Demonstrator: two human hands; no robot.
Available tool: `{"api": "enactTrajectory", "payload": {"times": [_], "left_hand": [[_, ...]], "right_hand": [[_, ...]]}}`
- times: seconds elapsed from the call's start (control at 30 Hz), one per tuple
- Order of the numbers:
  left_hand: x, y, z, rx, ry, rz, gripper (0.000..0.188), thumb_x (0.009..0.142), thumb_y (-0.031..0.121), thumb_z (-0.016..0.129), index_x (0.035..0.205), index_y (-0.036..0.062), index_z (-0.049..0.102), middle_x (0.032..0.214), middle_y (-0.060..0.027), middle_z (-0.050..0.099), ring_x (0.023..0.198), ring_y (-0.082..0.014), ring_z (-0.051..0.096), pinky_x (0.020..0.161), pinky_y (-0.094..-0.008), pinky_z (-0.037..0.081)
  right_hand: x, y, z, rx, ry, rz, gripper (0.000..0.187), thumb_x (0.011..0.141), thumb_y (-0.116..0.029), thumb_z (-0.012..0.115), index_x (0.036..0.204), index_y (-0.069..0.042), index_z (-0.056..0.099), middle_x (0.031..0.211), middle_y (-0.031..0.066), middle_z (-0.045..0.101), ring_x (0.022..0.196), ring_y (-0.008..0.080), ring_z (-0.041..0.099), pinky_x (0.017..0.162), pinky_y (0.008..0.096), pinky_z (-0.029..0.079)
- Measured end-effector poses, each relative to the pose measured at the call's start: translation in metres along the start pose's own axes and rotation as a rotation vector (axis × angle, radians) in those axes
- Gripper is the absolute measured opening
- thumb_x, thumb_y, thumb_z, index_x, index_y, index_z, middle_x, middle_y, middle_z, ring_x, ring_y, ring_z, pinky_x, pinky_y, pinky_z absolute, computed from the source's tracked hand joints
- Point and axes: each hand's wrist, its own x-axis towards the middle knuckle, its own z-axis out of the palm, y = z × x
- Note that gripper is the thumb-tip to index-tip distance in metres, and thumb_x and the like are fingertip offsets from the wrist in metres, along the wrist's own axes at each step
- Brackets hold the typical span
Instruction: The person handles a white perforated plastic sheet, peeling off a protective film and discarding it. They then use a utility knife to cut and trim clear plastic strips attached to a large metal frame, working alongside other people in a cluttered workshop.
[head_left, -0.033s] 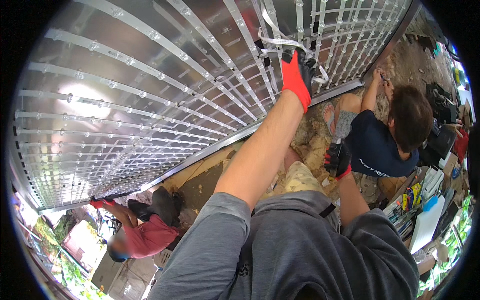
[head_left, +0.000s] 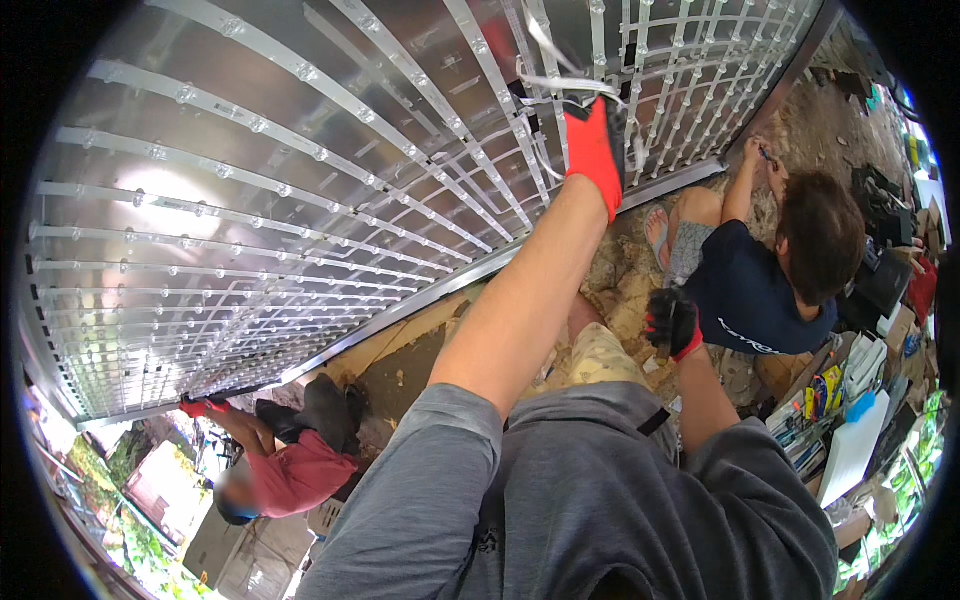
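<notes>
A big metal panel (head_left: 290, 235) with rows of white LED strips (head_left: 330, 155) leans across the upper left. My left hand (head_left: 596, 150), in a red and black glove, reaches up to it. Its fingers are closed on a loose white strip (head_left: 555, 82) that loops around the hand; parts of the strip are blurred. My right hand (head_left: 675, 322), gloved the same way, is low at the right, apart from the panel. Its fingers are curled around a scraper, now mostly hidden by the hand; the blade cannot be made out clearly.
A co-worker in a dark shirt (head_left: 745, 290) crouches right beside my right hand. Another person in a red shirt (head_left: 300, 470) sits at the lower left, gloved hands on the panel's edge. Boxes and papers (head_left: 820, 410) are piled at the right. The ground (head_left: 625, 265) is rough and littered.
The loose strip has shifted around my left hand, which has turned slightly. My right hand has turned, and the scraper's blade that showed clearly earlier no longer stands out.
</notes>
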Motion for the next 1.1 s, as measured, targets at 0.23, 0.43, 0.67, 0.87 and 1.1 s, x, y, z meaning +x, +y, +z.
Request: {"api": "enactTrajectory", "payload": {"times": [0.23,0.43,0.67,0.87,1.1], "left_hand": [[-0.038,0.003,0.052,0.917,0.384,0.029,0.084,0.092,0.044,0.055,0.15,-0.0024,0.015,0.15,-0.0241,0.033,0.136,-0.0403,0.038,0.111,-0.045,0.034],[-0.086,-0.01,0.09,0.691,0.016,0.322,0.069,0.093,0.024,0.056,0.146,-0.0069,0.026,0.15,-0.028,0.032,0.135,-0.0398,0.039,0.112,-0.0413,0.033],[-0.137,0.033,0.028,0.996,-0.256,0.461,0.042,0.091,0.024,0.06,0.124,-0.0012,0.059,0.111,-0.0183,0.068,0.106,-0.0277,0.064,0.092,-0.0347,0.048],[-0.168,0.076,-0.103,1.024,0.117,0.575,0.029,0.091,0.01,0.06,0.118,-0.0007,0.062,0.105,-0.011,0.07,0.095,-0.0163,0.063,0.086,-0.0314,0.049],[-0.172,0.059,-0.22,0.94,0.198,0.287,0.033,0.092,0.014,0.06,0.122,-0.0016,0.06,0.116,-0.0131,0.068,0.105,-0.0196,0.064,0.094,-0.0325,0.047]], "right_hand": [[0.126,0.005,0.117,-0.853,0.127,-0.361,0.047,0.089,-0.028,0.068,0.13,-0.007,0.054,0.126,0.0095,0.06,0.113,0.0195,0.056,0.097,0.0343,0.043],[0.223,0.001,0.283,-1.132,0.681,-1.156,0.063,0.085,-0.026,0.07,0.136,0.002,0.044,0.131,0.0242,0.053,0.121,0.0366,0.052,0.102,0.041,0.041],[0.238,0.015,0.306,-0.967,0.737,-1.117,0.072,0.082,-0.026,0.072,0.139,0.003,0.039,0.138,0.0247,0.045,0.129,0.0381,0.045,0.108,0.0413,0.037],[0.258,0.023,0.289,-0.972,0.693,-1.134,0.078,0.079,-0.025,0.074,0.141,0.004,0.036,0.14,0.027,0.041,0.13,0.0401,0.043,0.106,0.0424,0.039],[0.26,0.004,0.281,-0.872,0.488,-1.218,0.061,0.081,-0.025,0.073,0.131,0.002,0.05,0.126,0.0206,0.057,0.114,0.0332,0.056,0.099,0.0397,0.044]]}}
